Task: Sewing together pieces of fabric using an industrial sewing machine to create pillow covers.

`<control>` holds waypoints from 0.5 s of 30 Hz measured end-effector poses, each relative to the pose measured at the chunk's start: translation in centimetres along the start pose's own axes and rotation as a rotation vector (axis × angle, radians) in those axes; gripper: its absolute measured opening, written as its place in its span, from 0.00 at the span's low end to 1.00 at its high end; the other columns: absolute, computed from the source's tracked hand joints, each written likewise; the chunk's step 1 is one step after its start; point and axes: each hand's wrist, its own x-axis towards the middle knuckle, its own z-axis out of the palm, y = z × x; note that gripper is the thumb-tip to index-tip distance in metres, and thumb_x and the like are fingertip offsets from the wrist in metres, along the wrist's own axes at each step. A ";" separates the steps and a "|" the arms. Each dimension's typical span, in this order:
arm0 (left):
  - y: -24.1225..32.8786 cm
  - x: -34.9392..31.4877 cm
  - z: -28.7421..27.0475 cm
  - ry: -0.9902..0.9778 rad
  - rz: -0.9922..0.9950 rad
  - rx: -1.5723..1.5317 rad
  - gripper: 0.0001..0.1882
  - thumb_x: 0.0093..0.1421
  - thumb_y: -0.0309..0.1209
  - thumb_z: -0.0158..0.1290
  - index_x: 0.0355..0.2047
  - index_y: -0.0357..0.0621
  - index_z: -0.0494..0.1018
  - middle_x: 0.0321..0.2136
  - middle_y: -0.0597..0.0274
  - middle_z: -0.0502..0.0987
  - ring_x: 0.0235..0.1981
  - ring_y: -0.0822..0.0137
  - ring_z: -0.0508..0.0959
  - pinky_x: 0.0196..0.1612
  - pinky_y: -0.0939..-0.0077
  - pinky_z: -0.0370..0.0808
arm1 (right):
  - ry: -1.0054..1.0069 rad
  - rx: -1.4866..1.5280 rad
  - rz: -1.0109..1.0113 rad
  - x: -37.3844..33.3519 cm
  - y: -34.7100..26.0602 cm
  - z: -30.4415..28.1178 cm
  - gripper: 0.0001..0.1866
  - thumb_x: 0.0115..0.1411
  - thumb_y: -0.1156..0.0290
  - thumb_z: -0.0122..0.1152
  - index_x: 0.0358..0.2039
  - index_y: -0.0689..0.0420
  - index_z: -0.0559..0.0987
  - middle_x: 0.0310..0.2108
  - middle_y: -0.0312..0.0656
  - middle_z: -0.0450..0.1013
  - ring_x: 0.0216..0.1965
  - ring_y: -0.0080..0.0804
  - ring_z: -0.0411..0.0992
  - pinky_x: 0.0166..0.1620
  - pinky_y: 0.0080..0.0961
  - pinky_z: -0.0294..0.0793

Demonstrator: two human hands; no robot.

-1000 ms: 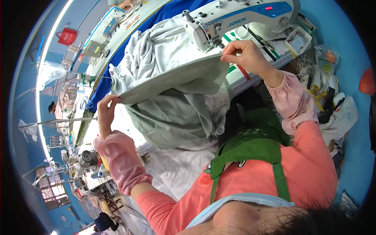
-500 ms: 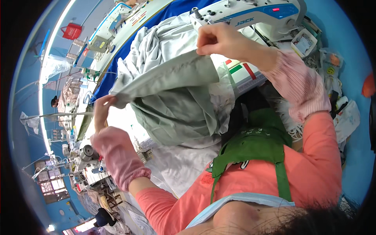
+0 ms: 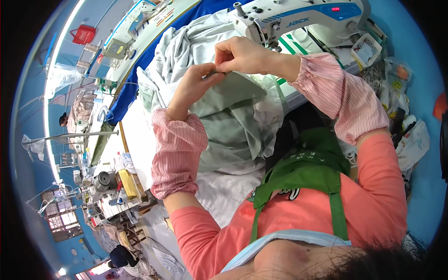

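Both my hands meet over a grey-green piece of fabric (image 3: 235, 91), pinching its upper edge. My left hand (image 3: 193, 84) grips it between thumb and fingers. Close against it, my right hand (image 3: 240, 56) pinches the same edge from the right. Below them the fabric hangs in loose folds over the table's front edge and toward my lap. Behind lies a heap of pale grey fabric (image 3: 186, 44). A white and blue sewing machine (image 3: 298, 21) stands just beyond my right hand; its needle area is partly hidden.
A small white tray (image 3: 366, 50) sits right of the machine, with bags and thread cones below it. Blue cloth (image 3: 123, 102) runs along the table's far side. Another sewing machine (image 3: 126, 30) stands at the upper left. A person (image 3: 123, 256) is at the lower left.
My left hand has moved right and up to meet my right hand, which shifted slightly left. The fabric edge, stretched between them before, is now gathered at one spot.
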 end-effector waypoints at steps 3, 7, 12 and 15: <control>1.0 -0.5 0.2 0.062 -0.022 -0.115 0.11 0.58 0.28 0.57 0.38 0.33 0.77 0.25 0.73 0.75 0.28 0.83 0.68 0.32 0.83 0.68 | 0.013 -0.017 0.003 -0.4 -0.9 -0.2 0.07 0.54 0.72 0.64 0.28 0.62 0.76 0.23 0.36 0.74 0.27 0.21 0.70 0.32 0.22 0.69; 2.3 -2.2 -0.3 0.087 0.077 -0.226 0.09 0.60 0.27 0.56 0.38 0.34 0.77 0.27 0.74 0.75 0.29 0.83 0.69 0.33 0.85 0.68 | 0.062 -0.145 -0.223 -0.8 -3.1 -0.2 0.06 0.55 0.71 0.63 0.29 0.60 0.76 0.25 0.37 0.75 0.29 0.23 0.72 0.34 0.23 0.71; 8.2 -5.6 -6.8 0.468 -0.035 0.052 0.13 0.59 0.33 0.58 0.38 0.36 0.78 0.26 0.69 0.77 0.30 0.80 0.72 0.34 0.84 0.69 | 0.240 -0.038 -0.543 -2.8 -3.5 -0.8 0.29 0.56 0.53 0.65 0.53 0.57 0.72 0.47 0.45 0.73 0.49 0.36 0.72 0.46 0.29 0.74; 14.1 -6.9 -13.3 0.749 0.078 0.501 0.20 0.56 0.41 0.61 0.42 0.39 0.79 0.30 0.64 0.79 0.32 0.76 0.75 0.37 0.81 0.70 | 0.207 0.098 -0.309 -6.7 -1.3 0.9 0.33 0.60 0.56 0.62 0.61 0.54 0.63 0.58 0.42 0.65 0.58 0.32 0.64 0.56 0.31 0.69</control>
